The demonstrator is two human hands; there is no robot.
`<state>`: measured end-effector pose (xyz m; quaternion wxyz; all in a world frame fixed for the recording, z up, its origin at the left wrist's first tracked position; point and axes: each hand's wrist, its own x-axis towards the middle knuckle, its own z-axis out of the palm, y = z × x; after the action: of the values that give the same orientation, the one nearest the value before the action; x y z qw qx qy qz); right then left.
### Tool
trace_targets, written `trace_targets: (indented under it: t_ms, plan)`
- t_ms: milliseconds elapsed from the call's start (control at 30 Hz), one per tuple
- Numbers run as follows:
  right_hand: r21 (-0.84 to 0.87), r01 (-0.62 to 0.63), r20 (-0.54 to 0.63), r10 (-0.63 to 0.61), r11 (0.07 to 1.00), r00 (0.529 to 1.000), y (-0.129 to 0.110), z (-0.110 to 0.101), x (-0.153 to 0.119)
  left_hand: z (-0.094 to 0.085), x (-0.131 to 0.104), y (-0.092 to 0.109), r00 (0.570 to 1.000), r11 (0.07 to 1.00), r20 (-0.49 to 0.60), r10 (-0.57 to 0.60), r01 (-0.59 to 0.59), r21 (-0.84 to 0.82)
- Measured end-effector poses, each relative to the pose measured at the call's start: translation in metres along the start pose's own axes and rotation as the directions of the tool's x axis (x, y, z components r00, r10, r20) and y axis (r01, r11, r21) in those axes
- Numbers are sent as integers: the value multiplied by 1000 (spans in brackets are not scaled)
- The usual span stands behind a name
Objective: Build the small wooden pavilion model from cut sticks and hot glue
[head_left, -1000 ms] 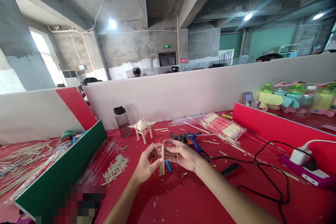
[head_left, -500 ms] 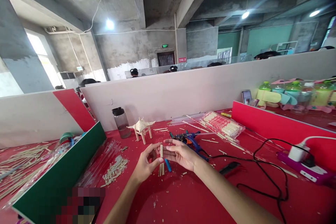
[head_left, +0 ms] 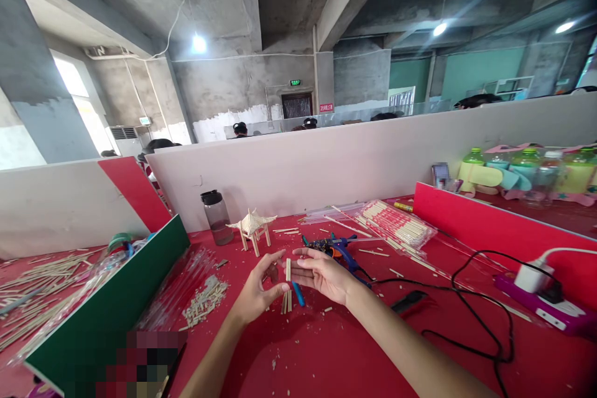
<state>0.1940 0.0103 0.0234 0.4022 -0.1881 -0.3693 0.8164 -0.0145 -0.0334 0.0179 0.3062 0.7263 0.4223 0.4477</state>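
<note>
A short piece of pale sticks [head_left: 288, 269] stands upright between my hands, against the fingertips of my right hand [head_left: 316, 270], which hold it from the right. My left hand [head_left: 261, 283] is just to its left, thumb and fingers apart, with a small gap to the piece. Below the hands lie several short sticks [head_left: 286, 302] and a blue tool handle [head_left: 298, 294]. Behind my left hand stands a small stick-built pavilion [head_left: 252, 224]. A blue glue gun [head_left: 342, 253] lies behind my right hand.
A dark-lidded bottle [head_left: 217, 217] stands back left, near cut stick pieces [head_left: 206, 302] and a green divider [head_left: 107, 305]. Packed sticks [head_left: 398, 222] lie back right. A black cable [head_left: 485, 291] loops toward a purple power strip [head_left: 550, 308]. Black-handled pliers [head_left: 409, 301] lie right of my forearm.
My left thumb and fingers have parted slightly from the stick piece. The piece stays at my right fingertips. The view has shifted a little.
</note>
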Motion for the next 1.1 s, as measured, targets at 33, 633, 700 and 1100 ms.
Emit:
trace_targets:
  t_ms: [33,633,700,1100]
  plan:
    - [-1,-3,-3,3,1000,1000,0,0,0,-2,-1,1,1000,1000,11,20,-21,18]
    - [-110,-80,-55,75,991,996,4,0,1,-6,-6,2,971,914,144,189,-228,335]
    - [-110,-83,-55,77,990,996,4,0,0,-6,-6,2,971,911,146,190,-230,343]
    - [-124,-88,-51,83,988,995,4,-2,2,-4,-4,4,963,865,196,187,-256,431]
